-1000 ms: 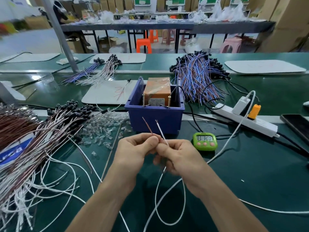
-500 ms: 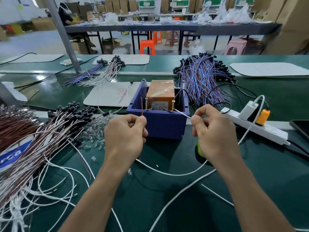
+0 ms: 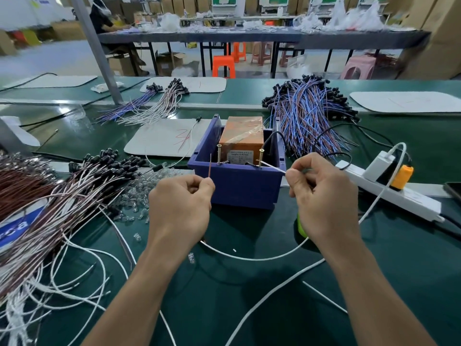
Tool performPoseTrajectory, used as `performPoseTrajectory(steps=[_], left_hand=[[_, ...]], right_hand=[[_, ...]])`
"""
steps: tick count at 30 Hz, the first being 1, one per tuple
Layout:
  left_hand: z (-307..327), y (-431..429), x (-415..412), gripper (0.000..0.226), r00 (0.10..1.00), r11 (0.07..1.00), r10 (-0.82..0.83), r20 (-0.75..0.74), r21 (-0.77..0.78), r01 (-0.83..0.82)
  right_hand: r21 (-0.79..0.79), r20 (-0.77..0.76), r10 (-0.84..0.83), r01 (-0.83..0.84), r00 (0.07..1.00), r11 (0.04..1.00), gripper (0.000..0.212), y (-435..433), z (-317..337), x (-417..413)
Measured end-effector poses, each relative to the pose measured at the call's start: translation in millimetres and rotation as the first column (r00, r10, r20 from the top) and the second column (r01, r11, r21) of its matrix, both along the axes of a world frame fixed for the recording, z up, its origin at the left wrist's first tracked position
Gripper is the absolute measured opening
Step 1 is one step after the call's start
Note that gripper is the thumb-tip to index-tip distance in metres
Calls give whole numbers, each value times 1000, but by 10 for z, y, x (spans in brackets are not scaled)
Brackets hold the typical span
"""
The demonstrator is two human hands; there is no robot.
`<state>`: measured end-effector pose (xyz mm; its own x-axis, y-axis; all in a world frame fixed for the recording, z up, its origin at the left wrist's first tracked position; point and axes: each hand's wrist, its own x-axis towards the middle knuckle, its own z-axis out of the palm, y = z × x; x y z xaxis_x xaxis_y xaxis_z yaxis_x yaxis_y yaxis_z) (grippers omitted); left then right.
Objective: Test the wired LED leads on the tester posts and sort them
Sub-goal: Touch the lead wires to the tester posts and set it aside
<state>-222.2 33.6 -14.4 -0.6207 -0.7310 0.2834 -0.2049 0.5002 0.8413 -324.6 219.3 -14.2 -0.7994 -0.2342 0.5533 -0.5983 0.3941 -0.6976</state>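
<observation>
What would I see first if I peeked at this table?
Probably the two hands in the middle. The left hand pinches a brown wire end and the right hand pinches a white wire end, both held up by the screw posts of the orange tester in the blue box. Next come the big heap of wires on the left and the blue-and-brown bundle behind the box.

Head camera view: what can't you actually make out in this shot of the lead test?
Head view throughout.
Green object: mostly hidden behind the right hand.
Tester label: print too small to read.
White wire at the right post: contact too fine to confirm.
Brown wire pinched by the left hand: its lower run hidden by that hand.
Dark object at right edge: cut off by the frame.
</observation>
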Motion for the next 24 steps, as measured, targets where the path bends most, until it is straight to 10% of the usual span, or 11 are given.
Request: performPoseTrajectory(steps=[24], left_hand=[[29,-149,4,15,996,991,-88,0,-106,87]], right_hand=[[-8,-53,-40,40,998,999,14,-39,-29,21]])
